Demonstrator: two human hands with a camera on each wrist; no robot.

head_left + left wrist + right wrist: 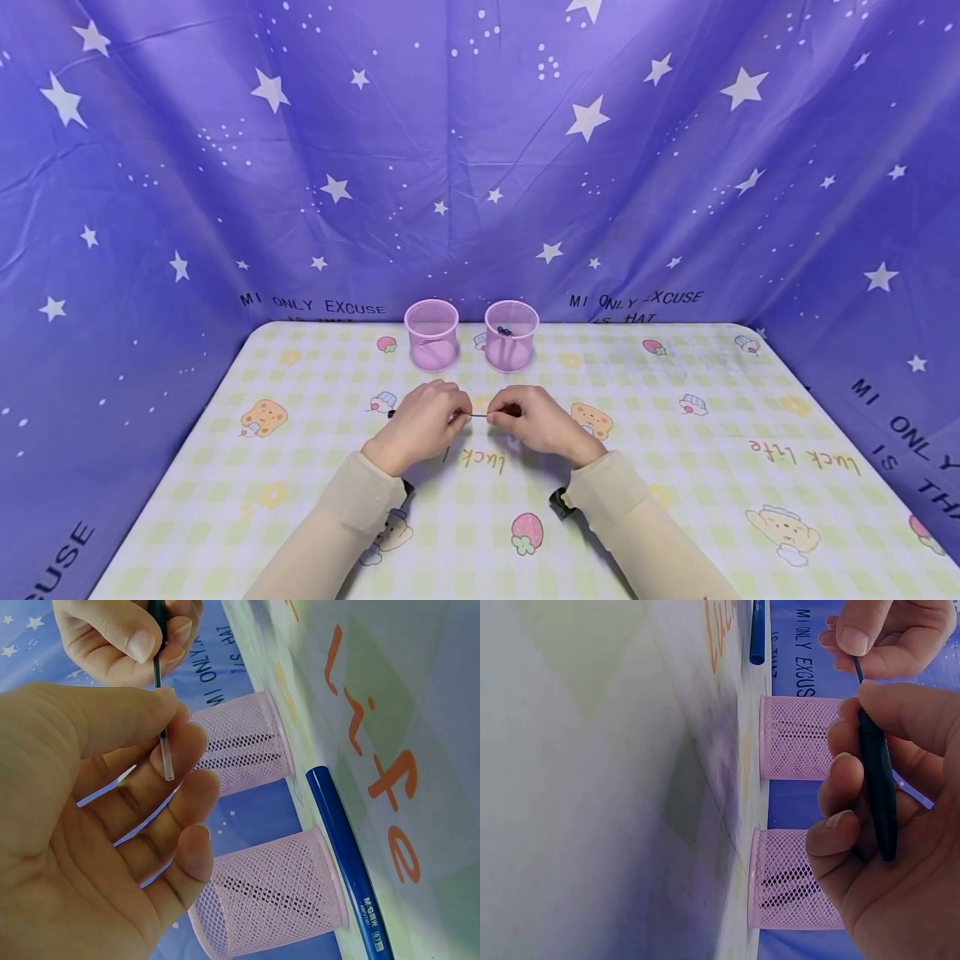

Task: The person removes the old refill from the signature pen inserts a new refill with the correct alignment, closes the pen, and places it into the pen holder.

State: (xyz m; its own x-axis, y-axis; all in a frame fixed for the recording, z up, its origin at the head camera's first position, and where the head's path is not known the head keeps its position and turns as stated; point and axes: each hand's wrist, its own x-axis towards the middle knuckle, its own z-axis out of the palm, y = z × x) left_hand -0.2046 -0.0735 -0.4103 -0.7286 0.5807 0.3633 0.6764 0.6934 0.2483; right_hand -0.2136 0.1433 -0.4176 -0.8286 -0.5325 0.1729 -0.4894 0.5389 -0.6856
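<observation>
My left hand (426,422) pinches a thin ink refill (167,756) between thumb and forefinger, its clear end sticking out past the fingertips. Facing it, my right hand (537,422) grips a dark, tapered pen front section (879,791) with a ribbed end. From that ribbed end the refill runs across the gap to the left fingers. Both hands are held in front of two pink mesh cups. A blue pen barrel (349,862) with white print lies on the table beside the left hand, mostly hidden behind that hand in the head view.
The left mesh cup (432,354) has a thin dark shape inside. In the right mesh cup (510,356) stand a few dark pens. Both cups are near the back edge of the checked tablecloth (637,533). A purple star-printed curtain (480,133) encloses the table's back and sides.
</observation>
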